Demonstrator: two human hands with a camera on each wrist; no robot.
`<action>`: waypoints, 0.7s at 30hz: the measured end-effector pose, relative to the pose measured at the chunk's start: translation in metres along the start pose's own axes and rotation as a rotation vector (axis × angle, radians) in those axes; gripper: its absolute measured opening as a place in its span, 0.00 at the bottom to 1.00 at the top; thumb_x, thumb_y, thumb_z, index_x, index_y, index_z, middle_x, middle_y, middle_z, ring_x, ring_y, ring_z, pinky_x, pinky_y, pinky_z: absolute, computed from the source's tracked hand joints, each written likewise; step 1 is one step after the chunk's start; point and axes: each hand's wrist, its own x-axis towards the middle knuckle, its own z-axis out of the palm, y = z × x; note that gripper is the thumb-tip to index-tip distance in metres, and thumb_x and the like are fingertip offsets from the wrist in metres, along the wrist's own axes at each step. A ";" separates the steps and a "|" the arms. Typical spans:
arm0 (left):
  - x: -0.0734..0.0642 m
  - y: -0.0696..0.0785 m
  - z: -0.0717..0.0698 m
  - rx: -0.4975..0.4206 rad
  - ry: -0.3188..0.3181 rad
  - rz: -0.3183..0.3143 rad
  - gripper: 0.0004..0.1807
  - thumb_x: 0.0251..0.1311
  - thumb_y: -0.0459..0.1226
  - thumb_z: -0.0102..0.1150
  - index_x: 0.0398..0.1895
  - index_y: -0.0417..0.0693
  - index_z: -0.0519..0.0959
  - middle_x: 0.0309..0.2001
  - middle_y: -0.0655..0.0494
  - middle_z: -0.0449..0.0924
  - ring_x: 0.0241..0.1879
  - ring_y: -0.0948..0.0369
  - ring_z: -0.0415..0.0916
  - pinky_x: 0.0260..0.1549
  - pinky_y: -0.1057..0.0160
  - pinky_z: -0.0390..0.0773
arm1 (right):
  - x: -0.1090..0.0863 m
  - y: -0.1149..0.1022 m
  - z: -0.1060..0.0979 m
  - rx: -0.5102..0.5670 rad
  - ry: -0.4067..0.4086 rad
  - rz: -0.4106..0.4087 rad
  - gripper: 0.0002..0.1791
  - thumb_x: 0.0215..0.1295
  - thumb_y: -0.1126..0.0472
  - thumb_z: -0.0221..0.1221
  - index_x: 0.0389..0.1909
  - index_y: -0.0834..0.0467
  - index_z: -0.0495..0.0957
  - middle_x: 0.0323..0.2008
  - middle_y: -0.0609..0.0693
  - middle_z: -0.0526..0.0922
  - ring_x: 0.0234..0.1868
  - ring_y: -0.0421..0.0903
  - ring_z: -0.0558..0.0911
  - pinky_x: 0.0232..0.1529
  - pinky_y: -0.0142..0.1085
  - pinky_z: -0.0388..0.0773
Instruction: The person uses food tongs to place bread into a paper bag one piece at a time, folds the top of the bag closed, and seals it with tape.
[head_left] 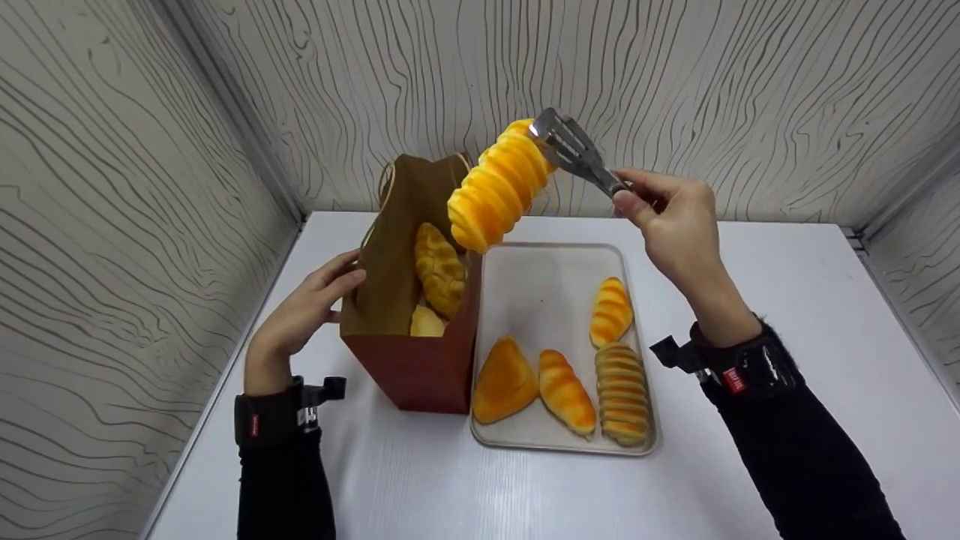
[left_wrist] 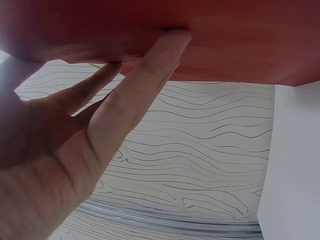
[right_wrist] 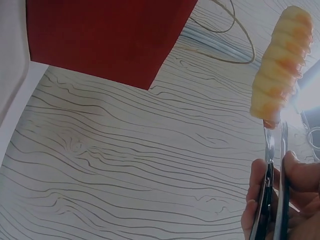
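Observation:
My right hand (head_left: 679,217) grips metal tongs (head_left: 577,150) near their handle end. Between the tong tips is a ridged, golden bread roll (head_left: 502,187), raised over the right rim of a red paper bag (head_left: 420,375). In the right wrist view the tongs (right_wrist: 272,190) run up from the fingers to one end of the roll (right_wrist: 282,65). My left hand (head_left: 307,307) rests against the bag's left side. Its fingers (left_wrist: 135,100) press on the red paper in the left wrist view. Inside the bag lie a braided bread (head_left: 439,270) and a paler piece (head_left: 427,322).
Right beside the bag, a shallow tray (head_left: 551,442) holds several breads: a triangular bun (head_left: 504,382), a long ridged loaf (head_left: 622,394) and two striped rolls (head_left: 566,394). Both stand on a white table (head_left: 765,262), with patterned panels (head_left: 675,90) behind and at the sides.

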 end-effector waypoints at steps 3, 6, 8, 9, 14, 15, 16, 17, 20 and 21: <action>0.000 0.000 0.000 -0.008 -0.005 0.007 0.37 0.81 0.51 0.48 0.84 0.48 0.52 0.78 0.43 0.58 0.74 0.44 0.61 0.63 0.33 0.70 | -0.002 -0.006 0.005 -0.009 0.049 -0.047 0.15 0.69 0.63 0.66 0.53 0.65 0.87 0.34 0.57 0.87 0.30 0.40 0.78 0.30 0.26 0.69; 0.000 0.000 0.000 -0.009 -0.007 0.006 0.37 0.81 0.52 0.48 0.84 0.48 0.52 0.78 0.43 0.58 0.74 0.44 0.61 0.64 0.34 0.70 | -0.004 -0.010 0.011 -0.028 0.084 -0.079 0.15 0.68 0.64 0.66 0.53 0.65 0.87 0.38 0.57 0.88 0.32 0.41 0.76 0.32 0.28 0.70; 0.000 0.000 0.001 -0.009 -0.009 0.005 0.37 0.80 0.52 0.48 0.84 0.49 0.52 0.78 0.43 0.59 0.74 0.44 0.61 0.64 0.34 0.70 | -0.006 -0.012 0.015 -0.042 0.103 -0.102 0.15 0.67 0.65 0.67 0.53 0.65 0.87 0.40 0.57 0.88 0.33 0.42 0.74 0.33 0.29 0.69; 0.000 0.000 0.001 -0.007 -0.008 0.005 0.37 0.80 0.52 0.48 0.84 0.49 0.52 0.78 0.43 0.59 0.74 0.44 0.61 0.64 0.34 0.70 | -0.006 -0.013 0.016 -0.046 0.112 -0.116 0.16 0.67 0.65 0.67 0.53 0.65 0.87 0.41 0.58 0.88 0.35 0.42 0.74 0.33 0.29 0.68; 0.000 0.000 0.000 0.004 -0.002 0.001 0.37 0.80 0.53 0.48 0.84 0.49 0.52 0.79 0.44 0.58 0.74 0.43 0.60 0.64 0.33 0.69 | -0.011 -0.016 0.026 -0.066 0.135 -0.221 0.17 0.66 0.64 0.67 0.53 0.66 0.87 0.41 0.59 0.88 0.39 0.44 0.75 0.35 0.30 0.66; 0.000 0.000 0.000 0.005 -0.001 -0.001 0.38 0.80 0.53 0.47 0.84 0.49 0.52 0.79 0.44 0.58 0.74 0.43 0.60 0.64 0.33 0.69 | -0.012 -0.017 0.027 -0.068 0.140 -0.241 0.17 0.66 0.64 0.67 0.53 0.66 0.87 0.41 0.59 0.89 0.39 0.46 0.76 0.36 0.31 0.66; 0.000 0.000 0.000 0.008 0.000 -0.002 0.38 0.80 0.53 0.47 0.84 0.49 0.52 0.79 0.44 0.58 0.74 0.43 0.60 0.64 0.33 0.69 | -0.013 -0.017 0.029 -0.072 0.143 -0.266 0.17 0.66 0.63 0.67 0.53 0.66 0.86 0.41 0.59 0.88 0.40 0.47 0.76 0.38 0.31 0.67; -0.001 0.000 0.000 0.009 0.001 -0.003 0.38 0.80 0.53 0.47 0.84 0.49 0.52 0.79 0.44 0.58 0.75 0.43 0.60 0.64 0.33 0.68 | -0.014 -0.018 0.031 -0.075 0.150 -0.291 0.18 0.66 0.63 0.67 0.53 0.67 0.86 0.40 0.59 0.88 0.40 0.49 0.77 0.38 0.32 0.67; -0.001 0.000 0.000 0.006 -0.001 -0.004 0.38 0.80 0.53 0.47 0.84 0.49 0.52 0.79 0.43 0.57 0.75 0.43 0.59 0.64 0.32 0.68 | -0.016 -0.019 0.036 -0.089 0.174 -0.365 0.18 0.65 0.63 0.67 0.53 0.67 0.86 0.39 0.60 0.88 0.40 0.53 0.78 0.40 0.34 0.67; -0.001 -0.001 0.000 0.005 -0.002 -0.004 0.38 0.80 0.53 0.47 0.84 0.49 0.52 0.79 0.43 0.57 0.75 0.43 0.60 0.64 0.32 0.68 | -0.017 -0.019 0.038 -0.093 0.184 -0.387 0.17 0.65 0.63 0.67 0.52 0.68 0.86 0.38 0.61 0.88 0.39 0.54 0.78 0.40 0.35 0.67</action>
